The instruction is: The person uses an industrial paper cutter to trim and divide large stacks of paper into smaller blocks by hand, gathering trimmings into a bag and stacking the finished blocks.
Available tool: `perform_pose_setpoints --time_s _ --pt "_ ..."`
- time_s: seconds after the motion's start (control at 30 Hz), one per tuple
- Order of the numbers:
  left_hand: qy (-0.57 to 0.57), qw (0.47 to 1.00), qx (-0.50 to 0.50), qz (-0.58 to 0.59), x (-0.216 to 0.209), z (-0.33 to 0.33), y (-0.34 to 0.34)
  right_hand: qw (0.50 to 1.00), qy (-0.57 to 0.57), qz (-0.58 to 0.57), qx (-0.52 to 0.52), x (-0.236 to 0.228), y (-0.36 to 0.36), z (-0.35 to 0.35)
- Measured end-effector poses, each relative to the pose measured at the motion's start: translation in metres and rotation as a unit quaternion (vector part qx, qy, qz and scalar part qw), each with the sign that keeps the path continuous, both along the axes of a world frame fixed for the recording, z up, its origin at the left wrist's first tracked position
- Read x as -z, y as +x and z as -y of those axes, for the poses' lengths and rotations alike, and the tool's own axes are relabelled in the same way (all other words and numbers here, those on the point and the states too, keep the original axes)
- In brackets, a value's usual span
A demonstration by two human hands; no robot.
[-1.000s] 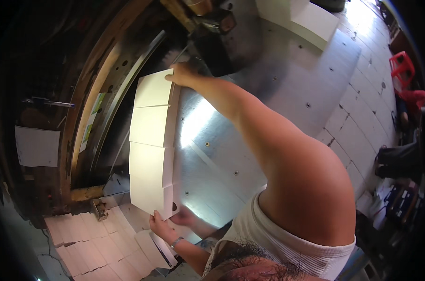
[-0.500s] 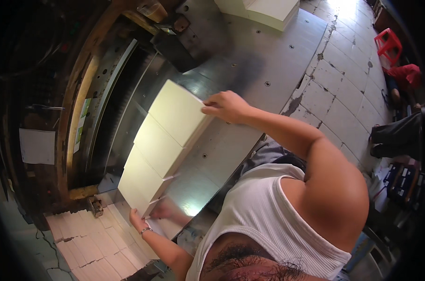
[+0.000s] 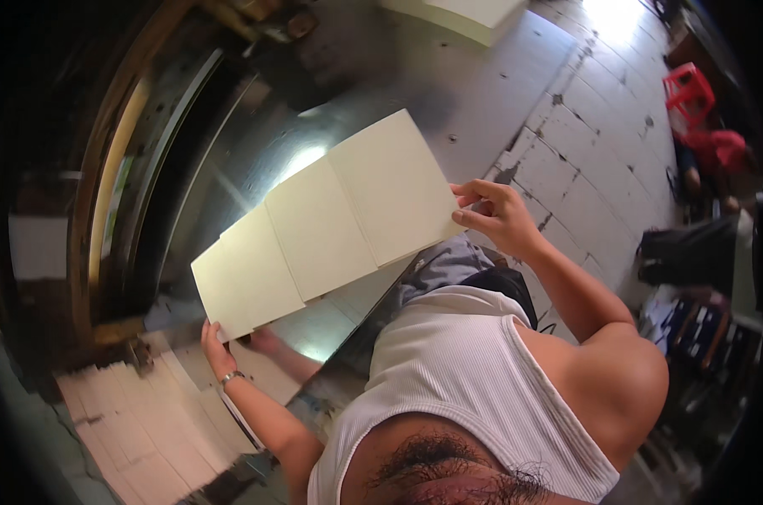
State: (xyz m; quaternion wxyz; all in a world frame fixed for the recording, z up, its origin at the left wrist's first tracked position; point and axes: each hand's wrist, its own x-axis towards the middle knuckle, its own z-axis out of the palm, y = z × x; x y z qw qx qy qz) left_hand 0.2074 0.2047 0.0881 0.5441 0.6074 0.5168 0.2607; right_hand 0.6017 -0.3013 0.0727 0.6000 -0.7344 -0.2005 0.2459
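Working over a shiny metal tabletop [image 3: 474, 97], with a cracked tile floor [image 3: 600, 168] out past the edge. Closest in, wearing a ribbed white tank top [image 3: 465, 362]. Gripping one end of a row of cream paper stacks [image 3: 322, 227] with the left hand [image 3: 220, 349], thumb over the edge; can't make out the fingers underneath. Got the right hand [image 3: 495, 210] closed on the opposite end, pinching between thumb and fingers. Compared to a second ago, swung that row round from running beside the wooden frame [image 3: 112, 168] to slanting across in front of the body, and pulled the right hand way in. Holding it above the table now, can't tell about contact with the metal. Can see pale paper blocks [image 3: 146, 429] packed together at lower left, same spot as before. Way farther off, can spot a red plastic stool [image 3: 688, 93].
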Motion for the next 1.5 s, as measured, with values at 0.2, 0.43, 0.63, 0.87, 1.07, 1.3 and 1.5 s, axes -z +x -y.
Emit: perform_pose_setpoints --time_s 0.2,0.43,0.63,0.87,1.07,1.3,1.5 --pt "0.005 0.999 0.018 0.036 0.007 -0.032 0.007 0.992 0.106 -0.064 0.017 0.017 -0.028 0.008" --pt "0.037 0.999 -0.023 0.017 0.014 -0.066 0.019 0.972 0.189 -0.14 0.007 0.039 -0.042 -0.003" --pt "-0.062 0.98 -0.055 0.179 0.036 -0.063 0.007 0.97 0.154 -0.186 0.033 0.013 -0.041 -0.01" --pt "0.166 0.929 -0.227 0.242 0.058 -0.033 0.015 0.956 0.149 -0.248 0.038 0.02 -0.044 0.009" --pt "0.272 0.929 -0.194 0.158 0.058 -0.012 0.025 0.918 0.139 -0.369 -0.047 0.018 -0.047 0.005" --pt "0.269 0.918 -0.22 0.189 0.055 -0.008 0.031 0.917 0.219 -0.332 0.022 0.019 -0.027 0.01" --pt "0.235 0.916 -0.233 0.227 0.058 -0.005 0.026 0.941 0.286 -0.157 0.089 0.011 0.069 0.025"
